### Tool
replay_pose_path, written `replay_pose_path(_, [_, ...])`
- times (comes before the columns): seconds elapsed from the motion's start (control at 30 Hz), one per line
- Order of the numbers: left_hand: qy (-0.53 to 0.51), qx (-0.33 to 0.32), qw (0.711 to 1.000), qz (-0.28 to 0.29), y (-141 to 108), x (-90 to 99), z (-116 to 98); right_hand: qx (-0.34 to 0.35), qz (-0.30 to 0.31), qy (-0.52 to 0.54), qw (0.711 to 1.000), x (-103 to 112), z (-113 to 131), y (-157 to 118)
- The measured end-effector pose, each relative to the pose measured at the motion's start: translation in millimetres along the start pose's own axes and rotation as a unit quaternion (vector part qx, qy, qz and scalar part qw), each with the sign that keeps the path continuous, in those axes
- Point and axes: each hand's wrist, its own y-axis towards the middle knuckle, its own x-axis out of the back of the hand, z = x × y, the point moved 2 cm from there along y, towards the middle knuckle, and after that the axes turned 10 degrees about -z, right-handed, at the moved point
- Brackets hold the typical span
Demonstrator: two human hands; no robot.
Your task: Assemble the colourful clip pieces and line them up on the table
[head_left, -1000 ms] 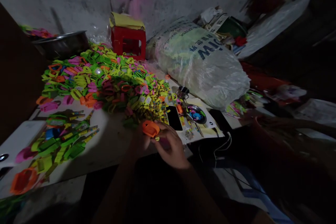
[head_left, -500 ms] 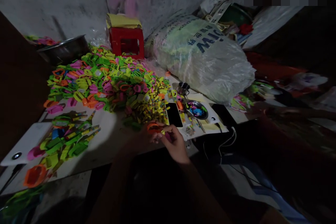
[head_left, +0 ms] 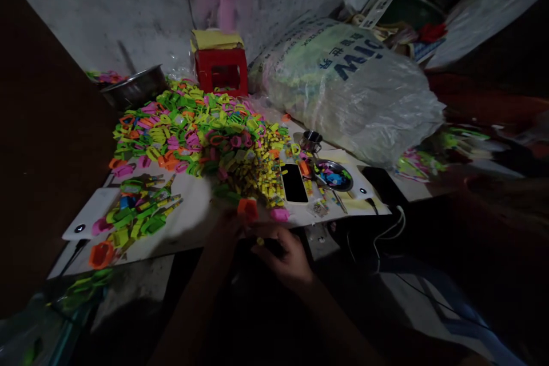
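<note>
Over the near table edge, my left hand (head_left: 229, 227) is closed around an orange plastic piece (head_left: 247, 210) shaped like an open frame; shadow hides most of its fingers. Close by on the right, my right hand (head_left: 289, 257) pinches a small yellow piece (head_left: 259, 241) at its fingertips. A pink plastic piece (head_left: 280, 215) lies at the table edge just beyond the right hand. Past both hands spreads a heap of small yellow pieces (head_left: 257, 174), merging into a larger pile of green, yellow, pink and orange plastic pieces (head_left: 180, 120).
A phone (head_left: 295, 183), a metal cup (head_left: 311, 140) and a metal dish of coloured bits (head_left: 333, 176) stand right of the heap. Left lies a group of assembled-looking pieces (head_left: 141, 211). Behind are a red stool (head_left: 222, 71), a metal basin (head_left: 135, 87) and a big plastic sack (head_left: 343, 86).
The view has shifted, so the table's things sit further right. My right hand has dropped lower and away from the orange piece, still pinching the yellow piece. The pink piece now shows clearly.
</note>
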Motion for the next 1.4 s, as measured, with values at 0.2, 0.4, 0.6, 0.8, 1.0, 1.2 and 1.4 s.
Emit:
replay_pose_path(0.2, [-0.119,0.01,0.993,-0.015,-22.5,13.0,-22.1,0.021,-0.064,-0.095,0.993,2.5,5.7,4.5])
replay_pose_path(0.4, [-0.029,0.007,0.999,0.013,-34.3,30.4,-40.5,0.059,-0.048,-0.12,0.99,0.0,22.1,4.1])
replay_pose_path(0.6, [0.034,-0.062,0.997,0.003,-42.0,37.8,-55.0,0.081,-0.038,-0.132,0.987,2.6,35.2,1.9])
replay_pose_path(0.8, [0.108,-0.124,0.986,0.001,-48.4,34.0,-67.8,0.102,-0.041,-0.133,0.985,15.8,38.2,-7.5])
replay_pose_path(1.0, [0.105,-0.105,0.988,0.031,-54.7,24.7,-66.3,0.076,-0.07,-0.121,0.987,23.0,36.1,-20.8])
replay_pose_path(1.2, [0.104,-0.072,0.991,0.05,-51.1,15.9,-57.2,0.018,0.003,-0.177,0.984,33.5,39.7,-25.5])
replay_pose_path(1.4, [0.131,-0.015,0.988,0.08,-43.0,4.5,-24.1,-0.004,0.076,-0.28,0.957,39.5,14.1,-27.4])
